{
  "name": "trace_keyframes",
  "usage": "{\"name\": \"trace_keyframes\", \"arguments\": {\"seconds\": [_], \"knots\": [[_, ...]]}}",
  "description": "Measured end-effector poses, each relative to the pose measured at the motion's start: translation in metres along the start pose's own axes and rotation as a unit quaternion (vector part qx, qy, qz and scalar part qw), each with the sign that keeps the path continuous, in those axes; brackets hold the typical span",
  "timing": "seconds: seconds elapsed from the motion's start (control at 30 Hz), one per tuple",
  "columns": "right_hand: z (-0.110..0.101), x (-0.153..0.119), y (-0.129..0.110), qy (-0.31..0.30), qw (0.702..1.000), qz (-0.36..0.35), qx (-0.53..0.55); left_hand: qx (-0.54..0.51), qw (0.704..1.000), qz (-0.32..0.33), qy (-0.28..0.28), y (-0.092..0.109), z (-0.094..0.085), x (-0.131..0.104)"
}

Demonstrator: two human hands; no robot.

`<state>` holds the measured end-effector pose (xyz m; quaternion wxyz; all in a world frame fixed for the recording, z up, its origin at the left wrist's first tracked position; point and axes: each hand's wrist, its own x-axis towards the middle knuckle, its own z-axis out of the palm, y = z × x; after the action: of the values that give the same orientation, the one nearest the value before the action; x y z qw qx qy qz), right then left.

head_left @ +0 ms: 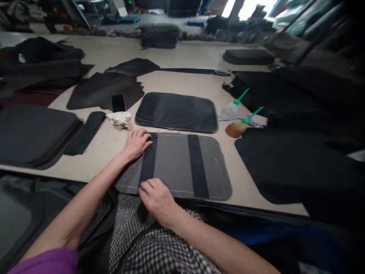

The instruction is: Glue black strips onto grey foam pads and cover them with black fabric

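Two dark strips cross a gray rounded panel, which lies flat at the near edge of the worktable. The left hand is palm down, fingers slightly spread, at the far end of the left strip; the right hand has its fingers bent over the near end. Whether the right thumb pinches the edge from below cannot be told. Contact at both ends presumably keeps the strip straight and flat. The other strip lies untouched. A dark rounded panel sits just beyond the gray one. A clear bottle and an amber bottle, both green-tipped, sit farther right, probably to be reachable without obstructing either hand. A crumpled white wad lies beyond the left hand.
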<state>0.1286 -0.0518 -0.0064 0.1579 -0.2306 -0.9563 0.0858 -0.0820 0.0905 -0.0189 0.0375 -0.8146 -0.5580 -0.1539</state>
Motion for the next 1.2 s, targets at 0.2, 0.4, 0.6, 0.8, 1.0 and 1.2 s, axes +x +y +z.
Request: {"name": "trace_keyframes", "arguments": {"seconds": [0.2, 0.4, 0.6, 0.8, 1.0, 1.2], "knots": [[-0.018, -0.007, 0.011, -0.023, 0.999, -0.027, 0.006, 0.054, 0.998, 0.009, -0.008, -0.004, 0.004, 0.011], [-0.067, -0.052, 0.04, 0.066, 0.994, 0.031, 0.078, 0.122, 0.992, 0.007, -0.022, -0.006, 0.0, 0.022], [-0.122, -0.176, 0.118, 0.183, 0.943, 0.278, -0.008, 0.101, 0.994, -0.032, -0.018, -0.012, -0.001, 0.027], [-0.133, -0.285, 0.176, 0.097, 0.856, 0.475, -0.182, 0.079, 0.996, -0.039, 0.018, 0.021, -0.024, 0.035], [-0.121, -0.293, 0.177, 0.108, 0.862, 0.47, -0.154, -0.074, 0.996, 0.026, 0.038, 0.106, -0.028, 0.058], [-0.136, -0.287, 0.181, 0.151, 0.854, 0.493, -0.073, -0.314, 0.947, 0.059, -0.04, 0.207, -0.028, 0.071]]}}
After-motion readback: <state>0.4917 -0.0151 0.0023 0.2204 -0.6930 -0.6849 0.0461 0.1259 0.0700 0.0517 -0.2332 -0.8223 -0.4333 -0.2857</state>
